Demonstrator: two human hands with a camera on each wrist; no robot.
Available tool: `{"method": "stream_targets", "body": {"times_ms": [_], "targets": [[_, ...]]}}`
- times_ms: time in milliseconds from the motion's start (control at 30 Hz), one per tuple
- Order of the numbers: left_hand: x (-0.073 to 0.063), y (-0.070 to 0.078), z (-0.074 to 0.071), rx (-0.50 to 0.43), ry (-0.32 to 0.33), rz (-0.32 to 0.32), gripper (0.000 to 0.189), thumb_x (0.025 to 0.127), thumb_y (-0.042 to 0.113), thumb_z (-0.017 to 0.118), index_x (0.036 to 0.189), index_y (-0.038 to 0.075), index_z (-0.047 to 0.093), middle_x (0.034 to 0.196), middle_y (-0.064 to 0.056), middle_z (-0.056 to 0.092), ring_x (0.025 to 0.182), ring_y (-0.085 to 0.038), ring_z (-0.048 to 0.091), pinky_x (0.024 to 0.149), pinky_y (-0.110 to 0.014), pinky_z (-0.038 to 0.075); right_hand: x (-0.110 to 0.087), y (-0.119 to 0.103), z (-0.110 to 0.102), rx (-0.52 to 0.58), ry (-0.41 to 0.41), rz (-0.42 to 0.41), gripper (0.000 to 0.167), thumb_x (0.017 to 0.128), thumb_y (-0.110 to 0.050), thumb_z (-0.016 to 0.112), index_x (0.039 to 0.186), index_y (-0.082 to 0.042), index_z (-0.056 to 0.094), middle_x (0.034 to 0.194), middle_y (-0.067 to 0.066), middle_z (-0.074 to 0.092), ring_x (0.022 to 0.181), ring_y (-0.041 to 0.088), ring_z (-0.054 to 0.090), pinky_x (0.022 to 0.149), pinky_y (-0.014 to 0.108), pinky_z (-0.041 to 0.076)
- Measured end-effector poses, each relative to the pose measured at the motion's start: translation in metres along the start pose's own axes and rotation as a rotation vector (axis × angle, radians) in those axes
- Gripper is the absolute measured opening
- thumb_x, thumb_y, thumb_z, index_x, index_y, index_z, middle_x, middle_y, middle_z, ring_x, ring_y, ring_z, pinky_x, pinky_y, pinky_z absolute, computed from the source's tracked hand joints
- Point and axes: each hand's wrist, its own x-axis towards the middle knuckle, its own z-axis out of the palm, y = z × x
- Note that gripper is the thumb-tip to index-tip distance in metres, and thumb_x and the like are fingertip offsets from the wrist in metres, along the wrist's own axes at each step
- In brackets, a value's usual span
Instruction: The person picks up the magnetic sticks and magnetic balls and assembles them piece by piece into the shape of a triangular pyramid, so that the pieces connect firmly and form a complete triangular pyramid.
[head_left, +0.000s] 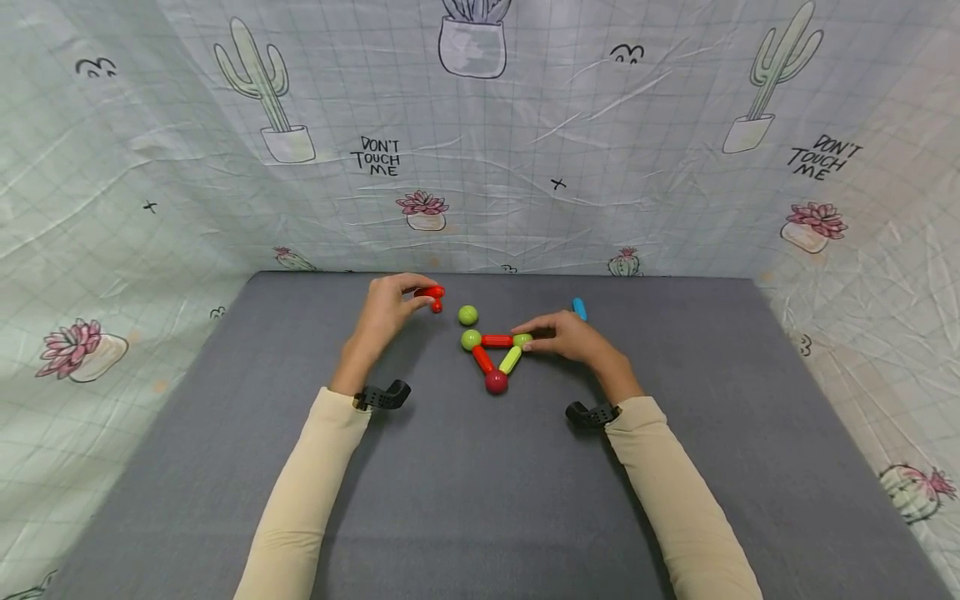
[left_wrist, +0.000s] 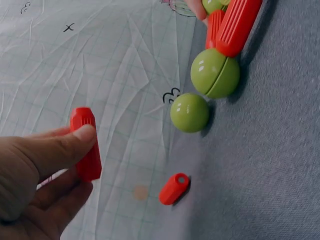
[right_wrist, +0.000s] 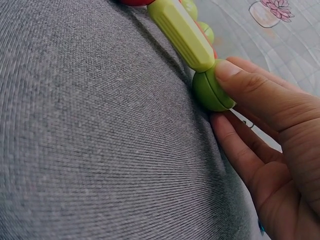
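Note:
Between thumb and fingers, my left hand [head_left: 392, 302] grips a red rod [left_wrist: 90, 164] above the far side of the table. Just past it, a second red rod [left_wrist: 174, 189] lies on the surface. My right hand [head_left: 572, 336] pinches a green ball [right_wrist: 212, 91] at the right corner of a flat triangle. That triangle joins this ball, another green ball [head_left: 471, 339] and a dark red ball [head_left: 496, 382] through two red rods [head_left: 497, 341] and one yellow-green rod [head_left: 510, 360]. A loose green ball [head_left: 468, 315] sits behind the triangle's left corner.
A blue rod [head_left: 579, 308] lies behind my right hand, partly hidden by it. The grey table [head_left: 480, 500] ends at a hanging cloth [head_left: 510, 225] printed with cacti, which also runs along both sides.

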Motion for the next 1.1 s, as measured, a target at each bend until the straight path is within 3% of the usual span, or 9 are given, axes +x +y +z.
{"method": "stream_targets", "body": {"times_ms": [267,567,867,1100], "targets": [[-0.004,0.004,0.008,-0.018,-0.145,0.049,0.024,0.091,0.008,0.076,0.114,0.006,0.077,0.112,-0.011,0.075,0.111,-0.029,0.069,0.095,-0.05,0.054,-0.001,-0.002,-0.001,-0.004,0.001,0.004,0.033,0.095,-0.018,0.075,0.128,-0.015,0.074,0.129,0.007,0.07,0.114,0.022,0.063,0.092,0.037,0.05],[-0.005,0.011,0.018,-0.063,-0.191,0.067,0.022,0.093,0.007,0.074,0.114,0.004,0.076,0.11,-0.011,0.075,0.096,-0.022,0.07,0.082,-0.039,0.058,-0.002,-0.003,-0.001,0.005,0.007,0.008,0.033,0.095,-0.018,0.075,0.127,-0.016,0.074,0.128,0.007,0.07,0.115,0.023,0.063,0.093,0.039,0.05],[-0.003,0.013,0.027,-0.121,-0.256,0.109,0.021,0.094,0.005,0.071,0.115,0.002,0.072,0.109,-0.012,0.074,0.098,-0.022,0.071,0.083,-0.038,0.058,-0.003,-0.003,0.0,0.051,0.007,0.004,0.033,0.094,-0.018,0.076,0.127,-0.015,0.074,0.126,0.006,0.072,0.117,0.022,0.064,0.096,0.041,0.052],[-0.005,0.014,0.029,-0.216,-0.269,0.137,0.033,0.093,0.0,0.071,0.125,0.007,0.072,0.12,-0.01,0.073,0.103,-0.021,0.072,0.087,-0.037,0.058,-0.001,-0.003,-0.001,0.059,0.002,0.034,0.033,0.094,-0.018,0.076,0.126,-0.016,0.074,0.126,0.006,0.072,0.118,0.024,0.064,0.098,0.044,0.051]]}}
